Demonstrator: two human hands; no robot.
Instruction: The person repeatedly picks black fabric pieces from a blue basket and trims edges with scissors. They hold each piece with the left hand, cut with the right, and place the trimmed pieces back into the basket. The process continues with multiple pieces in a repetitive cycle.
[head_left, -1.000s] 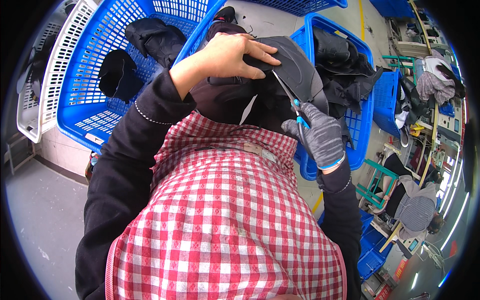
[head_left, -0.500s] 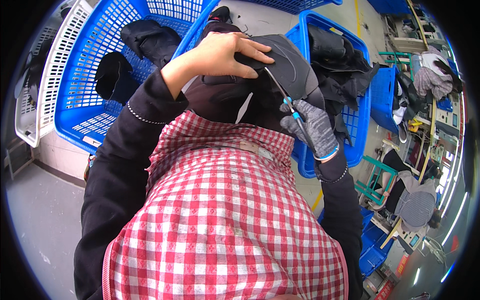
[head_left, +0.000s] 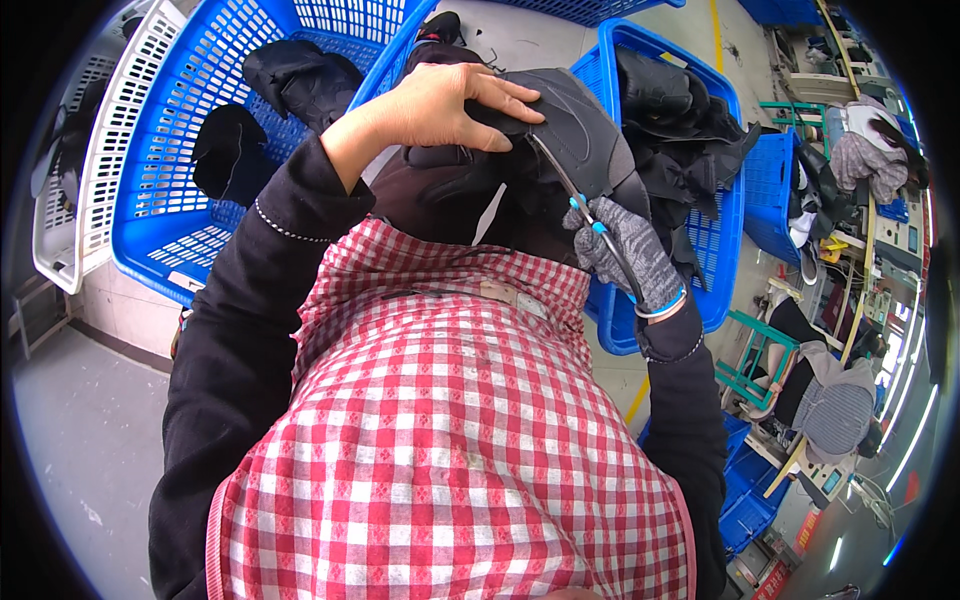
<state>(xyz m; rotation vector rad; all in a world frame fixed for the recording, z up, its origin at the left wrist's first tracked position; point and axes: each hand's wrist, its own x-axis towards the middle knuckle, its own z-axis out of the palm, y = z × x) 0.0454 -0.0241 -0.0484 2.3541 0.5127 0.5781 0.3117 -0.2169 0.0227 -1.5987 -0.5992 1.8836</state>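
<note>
Here's the bare left hand arched over the dark padded piece, thumb spread from outstretched fingers, while the gloved right hand curls around scissors, blades slanting up-left. The piece lies beyond the checked apron, beside a blue basket.

On the left stands a big blue basket with slotted walls, two dark pieces lying apart inside it, and a white crate just beside its outer side. A second blue basket stands to the right, heaped with black pieces — some lap over its far rim. Another blue crate is close beyond. A yellow line runs along the pale floor. Farther right, a co-worker in a grey striped top sits near a green metal frame — strip lights glow past them.
</note>
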